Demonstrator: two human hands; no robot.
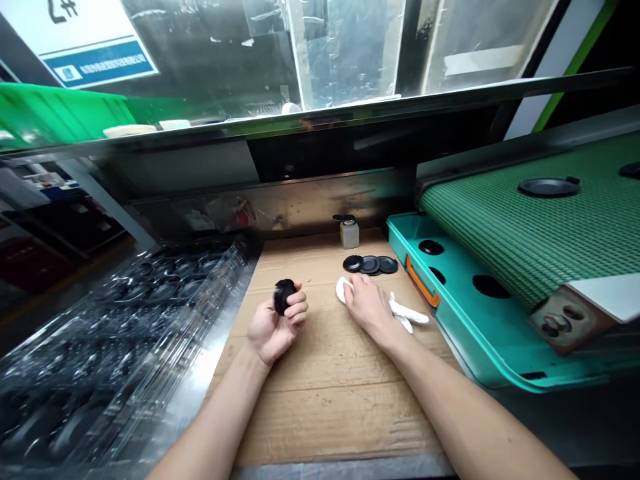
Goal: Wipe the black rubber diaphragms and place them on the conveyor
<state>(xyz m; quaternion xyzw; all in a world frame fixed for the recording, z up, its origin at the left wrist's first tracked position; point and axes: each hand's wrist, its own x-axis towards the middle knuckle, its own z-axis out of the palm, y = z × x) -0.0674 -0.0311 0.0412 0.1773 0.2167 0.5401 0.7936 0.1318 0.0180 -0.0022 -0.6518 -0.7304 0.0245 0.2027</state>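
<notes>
Fingers of my left hand [280, 327] are wrapped round a small black disc [285, 297], raised above the cardboard sheet [320, 400]. To the right, my right hand [367, 303] is closed on a white cloth [343, 291], part of which sticks out by the fingertips. More white cloth [410, 315] shows on the far side of that hand, lying on the cardboard; whether it is the same piece I cannot tell. Just beyond the right hand, three black discs [370, 265] lie overlapping in a row. A small square bottle [349, 233] with a dark lid stands behind them.
On the left are clear plastic trays [130, 333] holding many black parts. At right, a teal bin [480, 347] with an orange latch contains several black discs. A green conveyor belt [540, 227] overhangs it, carrying a black disc [549, 187]. A metal ledge [320, 123] crosses the back.
</notes>
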